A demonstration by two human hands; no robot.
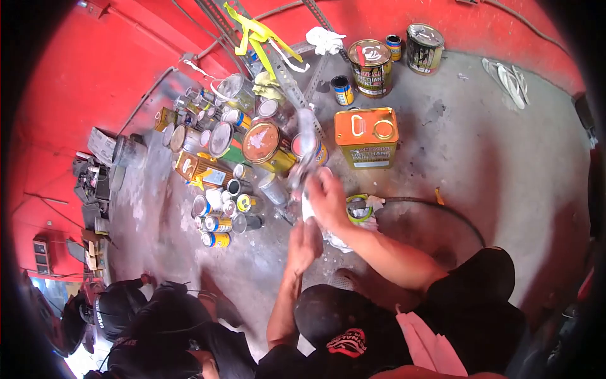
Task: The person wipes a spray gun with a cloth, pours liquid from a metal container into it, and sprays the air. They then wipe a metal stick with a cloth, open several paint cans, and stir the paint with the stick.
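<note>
Head view: I see only this 1 view, looking straight down on a grey concrete floor (505, 164) that meets a red wall (95, 69) at its far edge.
Right hand (328, 201): clenched around a pale, blurred object (307, 136); I cannot tell what it is, it looks like a clear bottle or rag.
Left hand (305, 243): fingers extended, palm against the lower end of the same object, just below my right hand; I cannot tell whether it grips.
Object's place: lifted above the floor's middle, over the near edge of the can cluster.
Orange can (367, 136): square, with a handle and cap, on the floor just beyond my right hand.
Big tin (370, 67): round and open, near the floor's far edge, with a small blue can (343, 90) beside it.
Cluster (221, 183): many small cans and lids, crowded toward the floor's left side.
Hose (442, 211): black, curving across the floor to the right of my hands.
Sandals (508, 79): 1 pair, at the floor's far right corner.
Other person (158, 328): in dark clothes, at the near left edge.
</note>
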